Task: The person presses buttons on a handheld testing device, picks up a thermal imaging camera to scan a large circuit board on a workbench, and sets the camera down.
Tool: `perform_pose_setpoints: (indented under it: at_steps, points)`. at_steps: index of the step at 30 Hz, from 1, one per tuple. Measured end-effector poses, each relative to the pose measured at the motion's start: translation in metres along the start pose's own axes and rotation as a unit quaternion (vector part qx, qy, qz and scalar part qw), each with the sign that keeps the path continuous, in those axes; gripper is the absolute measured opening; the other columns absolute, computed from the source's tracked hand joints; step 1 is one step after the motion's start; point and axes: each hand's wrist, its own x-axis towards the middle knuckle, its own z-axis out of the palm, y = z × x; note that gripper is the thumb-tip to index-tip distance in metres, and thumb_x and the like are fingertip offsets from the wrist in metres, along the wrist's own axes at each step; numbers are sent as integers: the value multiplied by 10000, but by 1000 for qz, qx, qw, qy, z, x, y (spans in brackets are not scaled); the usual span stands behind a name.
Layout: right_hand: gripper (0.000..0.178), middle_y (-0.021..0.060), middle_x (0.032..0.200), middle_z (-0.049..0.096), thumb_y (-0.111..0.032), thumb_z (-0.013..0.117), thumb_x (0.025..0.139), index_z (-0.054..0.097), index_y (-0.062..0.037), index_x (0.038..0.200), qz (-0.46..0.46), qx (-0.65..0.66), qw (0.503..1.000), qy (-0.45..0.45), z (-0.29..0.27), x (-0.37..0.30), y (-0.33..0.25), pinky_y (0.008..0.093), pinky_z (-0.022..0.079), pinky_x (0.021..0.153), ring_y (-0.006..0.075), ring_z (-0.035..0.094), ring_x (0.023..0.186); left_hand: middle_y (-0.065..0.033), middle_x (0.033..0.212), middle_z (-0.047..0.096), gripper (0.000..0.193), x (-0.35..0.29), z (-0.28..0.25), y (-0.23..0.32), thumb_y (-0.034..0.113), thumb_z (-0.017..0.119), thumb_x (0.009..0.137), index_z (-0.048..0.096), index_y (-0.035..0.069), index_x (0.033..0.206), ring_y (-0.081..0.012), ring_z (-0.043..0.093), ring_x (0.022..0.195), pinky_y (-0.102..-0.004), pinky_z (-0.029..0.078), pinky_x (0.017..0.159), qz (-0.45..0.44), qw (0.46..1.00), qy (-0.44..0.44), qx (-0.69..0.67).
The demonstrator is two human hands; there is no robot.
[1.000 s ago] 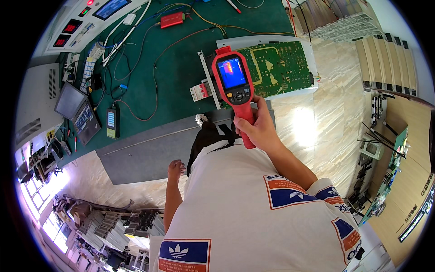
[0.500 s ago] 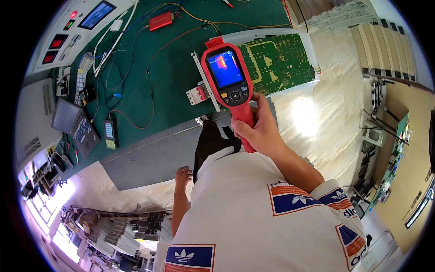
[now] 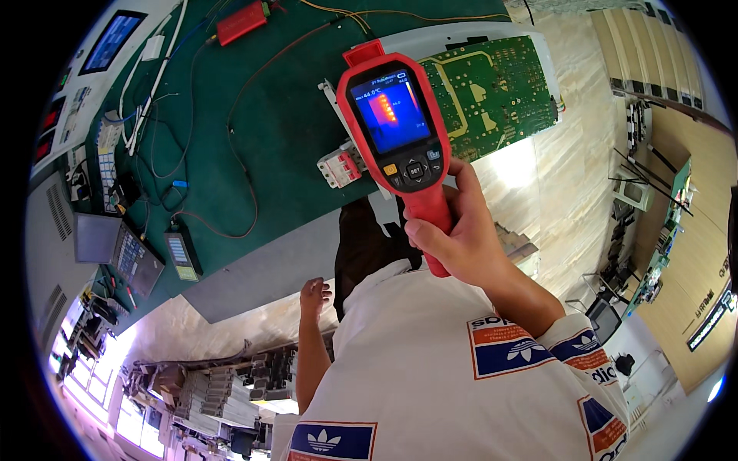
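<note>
My right hand [image 3: 467, 234] is wrapped round the handle of a red and black thermal imaging camera [image 3: 407, 146]. Its screen glows blue with an orange-yellow upright patch near the middle. Beyond it, a green circuit board [image 3: 492, 96] lies on a pale metal chassis, partly hidden by the camera's head. Just left of the camera sits a white circuit breaker [image 3: 340, 169] with red levers. Down by my left side hangs my left hand [image 3: 314, 296], holding nothing, its fingers loosely bent with small gaps.
The green-topped bench [image 3: 284, 154] carries a red box [image 3: 241, 23], a handheld meter [image 3: 183, 253], tangled cables and an open laptop [image 3: 123, 250]. An instrument panel [image 3: 92, 73] rises at the far left. Shelves of metal units [image 3: 207, 399] stand behind at lower left.
My view has shifted, and the thermal camera looks larger and slightly lower right in it. The hot patch on its screen has become more central. Both hands keep their posture.
</note>
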Motion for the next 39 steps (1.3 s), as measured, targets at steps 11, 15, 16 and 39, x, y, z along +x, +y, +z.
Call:
perform_pose_setpoints:
  at_steps: [11,15,16,39]
  points:
    - [754,126,1089,637,-90,733,845,245,33,1406,39,25,999,5,2,7,-10,277,512,788,109,597,906,-92,926,675,295,1,-9,8,237,573,992,620,34,1202,-169,651,707,-294,497,598,-34,999,1,-19]
    - [758,127,1094,636,-85,732,849,234,33,1409,39,38,999,-3,3,10,-11,270,512,776,109,597,892,-97,949,683,297,0,-10,6,236,567,980,628,43,1196,-169,660,725,-301,509,613,-45,999,1,-18]
    - [757,126,1093,636,-84,732,851,234,33,1408,47,38,998,-6,2,10,-11,270,512,774,110,598,889,-97,954,685,298,0,-10,6,237,567,977,630,45,1196,-169,663,730,-303,512,618,-49,999,0,-19]
    - [749,134,1096,640,-89,732,860,238,20,1412,23,31,999,-10,5,8,-9,255,516,706,104,605,820,-84,971,685,292,2,-10,-2,230,551,982,623,52,1201,-166,667,744,-324,539,653,-42,999,-7,-18]
